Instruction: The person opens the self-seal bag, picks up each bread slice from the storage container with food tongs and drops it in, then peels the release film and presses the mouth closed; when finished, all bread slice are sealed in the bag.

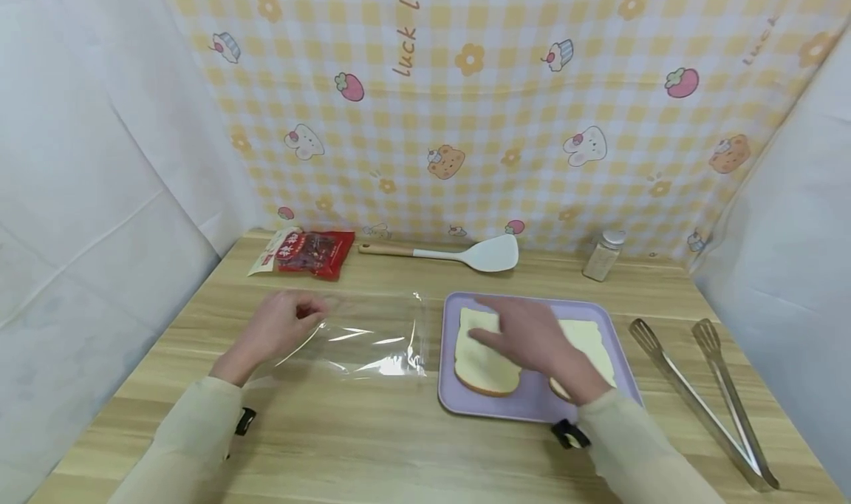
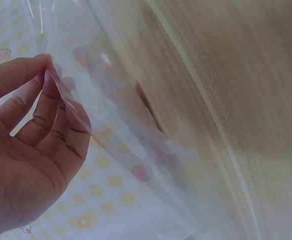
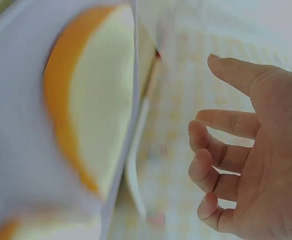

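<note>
A clear plastic bag [image 1: 372,345] lies over the wooden table, left of a lilac tray [image 1: 452,400]. My left hand [image 1: 282,328] pinches the bag's left edge between thumb and index finger; the left wrist view shows the thin film [image 2: 136,140] stretching away from the fingertips. Two slices of bread sit on the tray, a left slice [image 1: 484,367] and a right slice [image 1: 588,345] partly hidden by my right arm. Blurred in the head view, my right hand [image 1: 532,334] hovers over the tray, its fingers relaxed and holding nothing.
Along the back lie a red food packet [image 1: 315,254], a white spatula [image 1: 490,254] with a wooden handle, and a shaker jar [image 1: 604,256]. Metal tongs [image 1: 701,400] rest spread apart right of the tray. A checked cloth [image 1: 465,120] hangs behind the table.
</note>
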`<action>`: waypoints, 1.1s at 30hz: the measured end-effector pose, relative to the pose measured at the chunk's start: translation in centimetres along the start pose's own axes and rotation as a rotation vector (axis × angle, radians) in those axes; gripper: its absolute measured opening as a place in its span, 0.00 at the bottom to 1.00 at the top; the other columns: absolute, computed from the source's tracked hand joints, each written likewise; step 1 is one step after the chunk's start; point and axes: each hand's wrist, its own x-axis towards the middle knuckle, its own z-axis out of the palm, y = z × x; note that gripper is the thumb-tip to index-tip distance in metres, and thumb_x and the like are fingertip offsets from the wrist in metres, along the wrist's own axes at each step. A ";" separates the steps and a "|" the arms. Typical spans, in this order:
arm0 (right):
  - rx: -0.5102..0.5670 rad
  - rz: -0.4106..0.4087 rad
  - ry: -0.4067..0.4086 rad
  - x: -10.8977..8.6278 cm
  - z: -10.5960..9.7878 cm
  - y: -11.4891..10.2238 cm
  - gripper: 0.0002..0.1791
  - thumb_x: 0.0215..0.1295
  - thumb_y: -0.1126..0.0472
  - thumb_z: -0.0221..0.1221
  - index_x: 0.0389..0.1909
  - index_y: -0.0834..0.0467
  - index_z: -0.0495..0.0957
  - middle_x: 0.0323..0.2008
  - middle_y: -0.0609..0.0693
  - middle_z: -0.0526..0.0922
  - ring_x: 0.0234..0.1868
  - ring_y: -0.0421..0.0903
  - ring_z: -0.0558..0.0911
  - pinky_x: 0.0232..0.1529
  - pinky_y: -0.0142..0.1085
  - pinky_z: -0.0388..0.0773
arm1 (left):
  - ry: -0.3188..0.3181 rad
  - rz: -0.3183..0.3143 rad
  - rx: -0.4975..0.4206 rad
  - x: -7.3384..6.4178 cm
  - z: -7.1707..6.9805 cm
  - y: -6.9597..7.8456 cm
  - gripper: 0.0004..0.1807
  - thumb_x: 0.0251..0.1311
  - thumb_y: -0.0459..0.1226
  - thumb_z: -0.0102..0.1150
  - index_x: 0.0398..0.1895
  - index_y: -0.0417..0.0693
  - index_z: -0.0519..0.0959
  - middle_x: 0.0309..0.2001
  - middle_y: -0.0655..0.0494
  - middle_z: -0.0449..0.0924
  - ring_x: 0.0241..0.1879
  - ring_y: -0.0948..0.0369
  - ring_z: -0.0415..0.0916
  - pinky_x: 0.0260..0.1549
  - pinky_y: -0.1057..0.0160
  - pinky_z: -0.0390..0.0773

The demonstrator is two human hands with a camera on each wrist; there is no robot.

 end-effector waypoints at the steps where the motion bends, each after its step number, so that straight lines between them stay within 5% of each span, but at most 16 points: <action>1: 0.005 0.026 0.024 -0.9 -0.6 1.0 0.32 0.71 0.39 0.65 0.70 0.50 0.78 0.30 0.45 0.86 0.30 0.41 0.81 0.31 0.40 0.76 | -0.001 0.005 -0.001 0.0 0.0 0.0 0.06 0.69 0.33 0.65 0.42 0.42 0.89 0.33 0.56 0.84 0.33 0.60 0.72 0.36 0.59 0.72; 4: 0.025 0.130 0.083 -3.7 -2.4 4.1 0.33 0.72 0.39 0.64 0.71 0.51 0.77 0.34 0.48 0.87 0.32 0.43 0.81 0.28 0.38 0.73 | -0.008 0.011 -0.012 0.0 0.2 0.1 0.06 0.68 0.33 0.65 0.42 0.42 0.89 0.33 0.56 0.84 0.32 0.60 0.72 0.35 0.59 0.72; 8: 0.014 0.262 0.094 -7.4 -4.3 8.1 0.39 0.74 0.35 0.60 0.74 0.57 0.73 0.50 0.64 0.87 0.45 0.61 0.86 0.34 0.49 0.80 | -0.015 -0.006 -0.017 0.0 0.2 0.0 0.06 0.69 0.34 0.65 0.43 0.42 0.89 0.34 0.55 0.84 0.32 0.60 0.72 0.34 0.60 0.72; 13: 0.015 0.400 0.049 -12.2 -5.6 13.8 0.49 0.76 0.33 0.55 0.77 0.70 0.62 0.59 0.80 0.77 0.58 0.79 0.76 0.49 0.71 0.76 | -0.014 -0.017 -0.005 -0.2 0.2 -0.2 0.07 0.70 0.35 0.65 0.44 0.42 0.89 0.35 0.55 0.85 0.33 0.60 0.73 0.35 0.59 0.73; 19: 0.032 0.517 -0.038 -17.0 -5.6 19.5 0.58 0.76 0.31 0.52 0.76 0.81 0.50 0.61 0.87 0.69 0.57 0.87 0.71 0.47 0.72 0.74 | -0.015 -0.018 -0.001 -0.2 0.1 -0.1 0.07 0.69 0.35 0.65 0.43 0.43 0.89 0.36 0.55 0.86 0.34 0.60 0.73 0.35 0.60 0.73; 27: 0.040 0.573 -0.119 -20.1 -3.4 21.5 0.66 0.74 0.29 0.55 0.69 0.92 0.44 0.61 0.95 0.57 0.58 0.90 0.66 0.52 0.74 0.73 | -0.014 0.013 0.009 0.0 0.3 0.2 0.07 0.69 0.35 0.65 0.43 0.42 0.89 0.35 0.55 0.87 0.33 0.61 0.74 0.34 0.60 0.74; 33: 0.054 0.592 -0.163 -20.5 -2.8 21.7 0.66 0.73 0.30 0.57 0.68 0.92 0.44 0.58 0.94 0.63 0.56 0.88 0.71 0.48 0.70 0.78 | -0.021 -0.005 0.013 0.1 0.6 0.2 0.06 0.70 0.35 0.65 0.42 0.42 0.89 0.36 0.54 0.87 0.34 0.61 0.75 0.35 0.59 0.75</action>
